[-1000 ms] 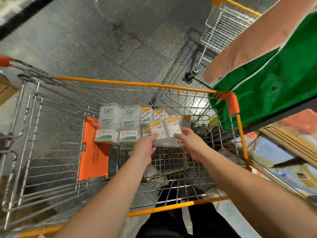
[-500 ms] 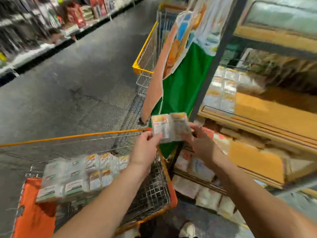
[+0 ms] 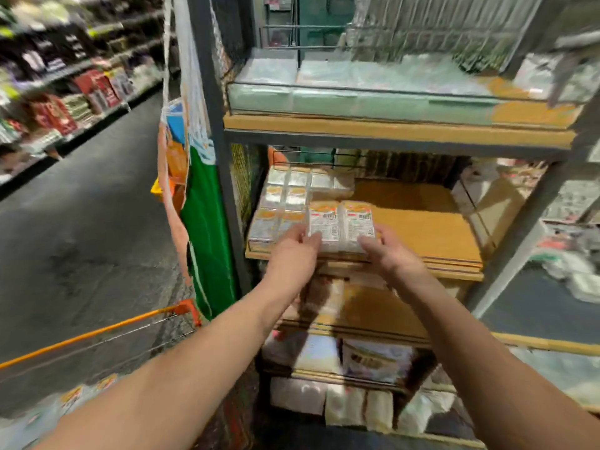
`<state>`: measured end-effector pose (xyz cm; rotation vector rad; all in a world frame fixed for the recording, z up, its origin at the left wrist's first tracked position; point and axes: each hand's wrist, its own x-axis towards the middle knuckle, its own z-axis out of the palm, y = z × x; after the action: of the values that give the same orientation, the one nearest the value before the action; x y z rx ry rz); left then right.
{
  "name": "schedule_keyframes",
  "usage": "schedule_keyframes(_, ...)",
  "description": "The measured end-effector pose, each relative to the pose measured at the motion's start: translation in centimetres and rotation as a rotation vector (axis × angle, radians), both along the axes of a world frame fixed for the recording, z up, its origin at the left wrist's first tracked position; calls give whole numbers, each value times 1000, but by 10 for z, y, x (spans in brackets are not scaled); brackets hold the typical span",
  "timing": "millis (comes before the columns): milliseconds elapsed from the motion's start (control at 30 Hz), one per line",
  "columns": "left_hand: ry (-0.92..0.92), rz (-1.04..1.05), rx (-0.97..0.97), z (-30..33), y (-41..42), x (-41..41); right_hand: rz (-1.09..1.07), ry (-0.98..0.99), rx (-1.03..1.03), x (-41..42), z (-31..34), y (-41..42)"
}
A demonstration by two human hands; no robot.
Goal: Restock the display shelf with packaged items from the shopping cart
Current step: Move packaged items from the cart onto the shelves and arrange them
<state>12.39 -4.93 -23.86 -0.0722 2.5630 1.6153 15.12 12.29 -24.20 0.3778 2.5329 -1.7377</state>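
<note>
currently held: two packaged items [image 3: 341, 226], side by side as one block, clear-wrapped with orange-and-white labels facing up. left hand [image 3: 293, 254] closed on the block's near left corner, fingers [image 3: 313, 238] curled over the top; right hand [image 3: 388, 251] closed on the near right corner in the same way. neither hand is spread open; both pinch the near edge.

location: block is over the front edge of the display shelf [image 3: 422, 222], middle tier, just right of the stocked rows [image 3: 285, 199] of like packs that fill the shelf's left side back to the rear corner. whether its underside already rests on the board or hangs just above it cannot be told. bare board lies to the right and behind.

source: shopping cart [image 3: 97, 332], orange rim showing at lower left, more packs blurred inside.

handling, judged: packs look light and boxy, stiff enough to keep shape under a two-corner pinch. film wrap probably slick, so a grip at the edges with thumbs beneath seems safer than pressing the flat top. contents unknown; treat as crushable. the two may slide apart if one side is let go first.
</note>
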Motion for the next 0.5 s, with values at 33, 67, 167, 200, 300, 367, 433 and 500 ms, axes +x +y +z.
schedule_keyframes(33,-5,-9,-43,1,8,-8,-23,-18,18,-6,0,6)
schedule_keyframes(67,-1,-25,-96,4,19,-16,-38,-39,45,-14,-3,16)
schedule_keyframes(167,32,-70,-169,4,48,-39,-46,-63,134,-28,4,37)
schedule_keyframes(200,51,-85,-207,2,57,-44,-45,-59,171,-35,2,47)
schedule_keyframes(300,29,-138,-388,-6,78,-59,-9,-98,308,-50,3,61)
schedule_keyframes(367,7,-181,-465,-12,89,-68,-29,-124,350,-59,-4,69)
schedule_keyframes(433,-27,-217,-515,-18,96,-75,-25,-137,389,-63,-9,74)
schedule_keyframes(500,-43,-265,-599,-21,100,-81,-9,-156,467,-69,-20,80)
